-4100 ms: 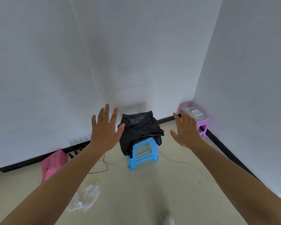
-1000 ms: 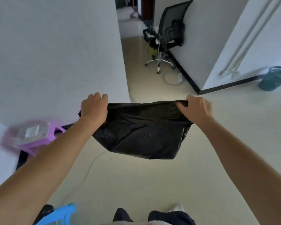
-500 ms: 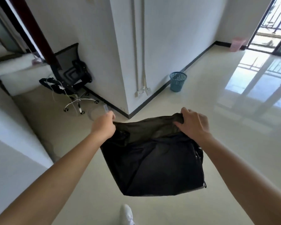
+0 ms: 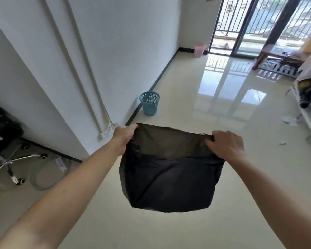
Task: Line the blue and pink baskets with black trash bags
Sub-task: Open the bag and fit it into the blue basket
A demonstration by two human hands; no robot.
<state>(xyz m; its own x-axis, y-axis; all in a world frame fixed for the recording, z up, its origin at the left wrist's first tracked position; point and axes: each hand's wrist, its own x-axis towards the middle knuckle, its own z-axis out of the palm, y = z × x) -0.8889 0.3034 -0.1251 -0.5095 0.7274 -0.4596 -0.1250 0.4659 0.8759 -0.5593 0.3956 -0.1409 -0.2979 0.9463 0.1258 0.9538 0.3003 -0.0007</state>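
Black, thin plastic makes up the trash bag [image 4: 171, 177], which hangs in mid-air over the cream floor [image 4: 187, 108] near the centre of the view; its upper band is stretched taut and looks slightly see-through, while the lower part sags in soft folds and is fully opaque.

One bag is in view, and two baskets. The blue basket [image 4: 149, 103] stands upright at about 12 o'clock from the bag, near the black skirting of the white wall [image 4: 124, 42], its mesh sides bare of any liner. The pink basket [image 4: 199, 49] sits much farther off at roughly 1 o'clock, beside the balcony door [image 4: 258, 24] (too small to tell what is inside it).

Two hands are at work, both arms reaching forward. The left hand [image 4: 123, 136] is closed on the bag's top left corner, at 10 o'clock of the bag, knuckles up. The right hand [image 4: 226, 145] is clenched on the top right corner, at 2 o'clock, its back turned to the camera. Between them the bag's upper edge runs nearly straight. An office chair [image 4: 2, 133] stands at 9 o'clock.
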